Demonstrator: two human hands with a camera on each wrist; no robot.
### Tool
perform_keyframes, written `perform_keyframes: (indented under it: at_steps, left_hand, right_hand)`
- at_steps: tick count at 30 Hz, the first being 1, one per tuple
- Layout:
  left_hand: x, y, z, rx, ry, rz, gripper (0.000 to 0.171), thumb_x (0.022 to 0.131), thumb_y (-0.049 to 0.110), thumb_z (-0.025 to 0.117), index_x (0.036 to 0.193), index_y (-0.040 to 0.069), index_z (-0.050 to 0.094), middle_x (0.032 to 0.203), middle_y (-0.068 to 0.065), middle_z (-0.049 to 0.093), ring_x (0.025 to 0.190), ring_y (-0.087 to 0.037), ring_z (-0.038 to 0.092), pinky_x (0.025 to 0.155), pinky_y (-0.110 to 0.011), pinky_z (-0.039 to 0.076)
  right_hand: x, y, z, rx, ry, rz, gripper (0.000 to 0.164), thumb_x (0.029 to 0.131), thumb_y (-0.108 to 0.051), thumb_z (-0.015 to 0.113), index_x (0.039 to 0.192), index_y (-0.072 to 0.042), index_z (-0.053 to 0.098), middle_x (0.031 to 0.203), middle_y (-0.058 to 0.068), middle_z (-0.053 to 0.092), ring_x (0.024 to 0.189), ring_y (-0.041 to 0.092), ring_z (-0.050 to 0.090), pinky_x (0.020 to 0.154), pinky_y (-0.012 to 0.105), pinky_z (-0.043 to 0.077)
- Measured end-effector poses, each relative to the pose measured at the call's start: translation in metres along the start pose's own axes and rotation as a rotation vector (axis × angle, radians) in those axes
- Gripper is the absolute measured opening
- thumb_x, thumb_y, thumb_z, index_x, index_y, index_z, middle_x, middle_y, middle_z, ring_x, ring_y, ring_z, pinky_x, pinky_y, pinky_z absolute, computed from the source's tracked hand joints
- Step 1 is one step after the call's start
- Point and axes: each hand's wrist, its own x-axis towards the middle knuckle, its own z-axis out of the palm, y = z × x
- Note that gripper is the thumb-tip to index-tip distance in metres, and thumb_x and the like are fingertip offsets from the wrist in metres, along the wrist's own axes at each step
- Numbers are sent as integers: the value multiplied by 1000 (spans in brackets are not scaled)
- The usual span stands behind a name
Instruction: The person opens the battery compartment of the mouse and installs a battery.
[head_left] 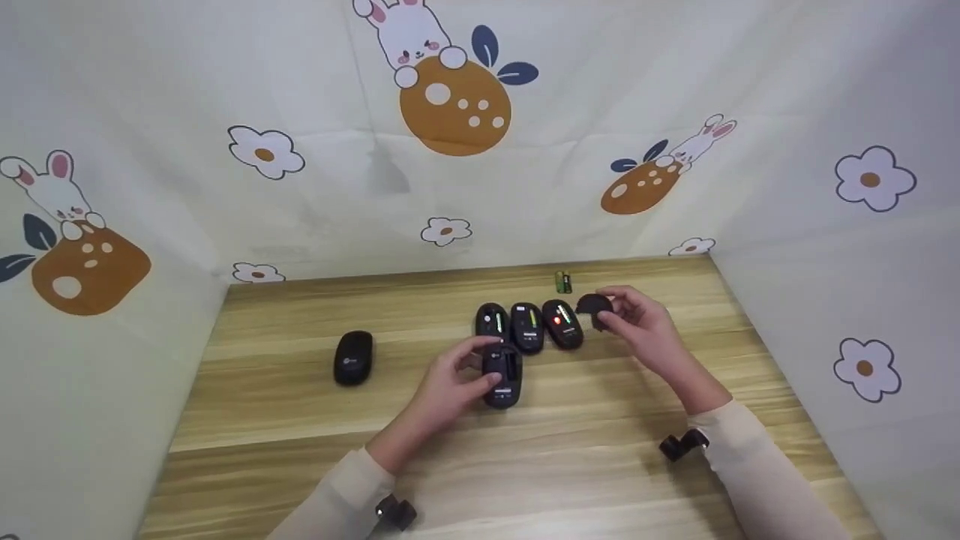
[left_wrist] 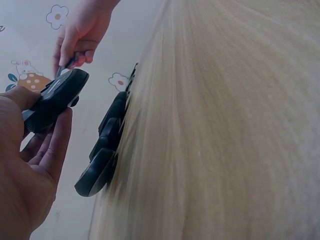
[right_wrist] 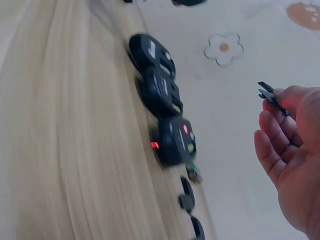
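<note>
My left hand [head_left: 448, 379] grips a black computer mouse [head_left: 504, 395] by its sides, underside up, with its battery slot uncovered. A thin black battery cover [right_wrist: 272, 96] is pinched between thumb and fingers of my right hand [head_left: 646, 330], above the table at the right. Three other black mice lie underside up in a row: the left one [head_left: 489, 316], the middle one [head_left: 528, 337] and the right one [head_left: 564, 330], which glows red. Batteries show in their slots. My left hand and its mouse partly hide the left one in the head view.
A black mouse [head_left: 353, 358] sits top side up at the left of the wooden table [head_left: 277, 420]. Two small batteries [head_left: 563, 283] lie near the back edge. Black covers [right_wrist: 187, 196] rest on the table beyond the row. Patterned cloth [head_left: 322, 202] walls the back and sides.
</note>
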Motion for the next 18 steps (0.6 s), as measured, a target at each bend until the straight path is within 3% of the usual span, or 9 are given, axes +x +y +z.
perform_keyframes:
  at_steps: [11,18]
  left_hand:
    - [1,4,0,26,4,21,53,95,8,85,146,16,69,123,-9,75,112,-27,74,105,-53,60]
    - [2,5,1,22,2,20,53,95,8,86,145,16,70,123,-9,75,110,-26,74,104,-52,60]
  right_hand:
    - [6,20,-59,-190,-12,35,36,103,0,75,139,3,71,97,21,68,77,10,64,66,17,54]
    - [9,36,-94,-319,-4,59,35,102,-1,77,137,2,74,93,17,68,74,8,60,61,17,50]
